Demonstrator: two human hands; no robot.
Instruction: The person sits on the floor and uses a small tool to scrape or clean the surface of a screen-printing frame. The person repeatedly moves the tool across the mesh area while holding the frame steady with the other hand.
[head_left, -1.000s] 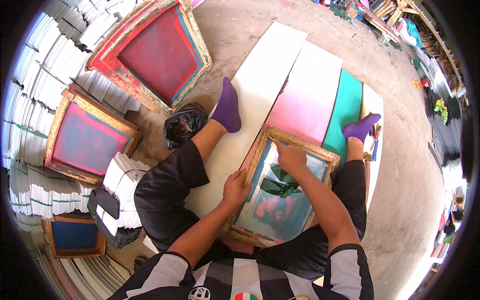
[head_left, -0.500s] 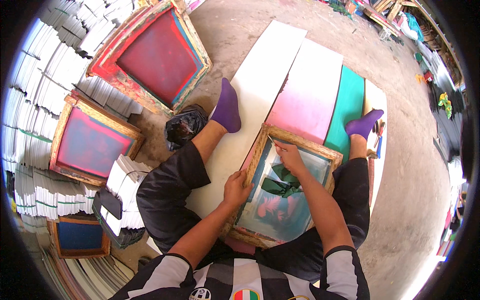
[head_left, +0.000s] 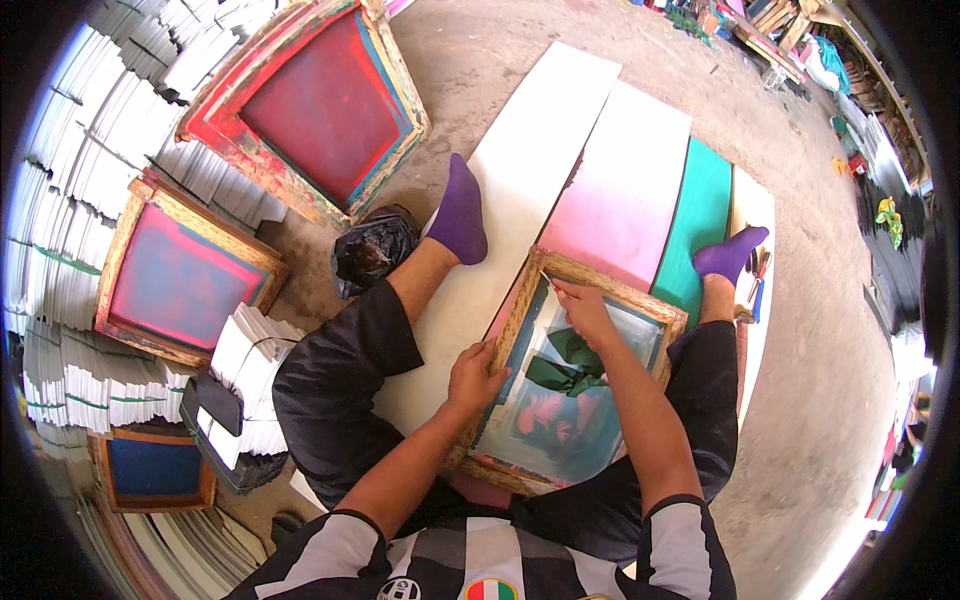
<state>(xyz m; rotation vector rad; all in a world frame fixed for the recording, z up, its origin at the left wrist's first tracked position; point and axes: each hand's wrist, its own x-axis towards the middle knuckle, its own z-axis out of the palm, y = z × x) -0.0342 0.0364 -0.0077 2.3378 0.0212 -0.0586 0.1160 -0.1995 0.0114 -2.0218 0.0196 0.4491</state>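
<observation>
A wooden printing screen (head_left: 512, 323) lies tilted between my legs, its pale blue mesh marked with a light leaf-like pattern. My left hand (head_left: 478, 376) grips the left rail, thumb on top and fingers round the outer side. Near the upper left inside corner, my right hand (head_left: 584, 312) is closed on a thin, pointed stick-like tool (head_left: 548, 280). The tool's tip is at the corner between rail and mesh; its exact kind is too small to make out. On the mesh below my right hand rests a crumpled dark green cloth (head_left: 560, 376), partly covered by my forearm.
White, pink and green boards (head_left: 530, 130) lie under my legs. Paint-stained screens (head_left: 325, 110) and stacked white sheets (head_left: 75, 150) stand at left. A black plastic bag (head_left: 375, 250) sits by my left foot. Hand tools (head_left: 760, 285) lie near my right foot.
The whole view has shifted very slightly. Both hands keep nearly the same places on the screen, with the tool still at the upper left corner.
</observation>
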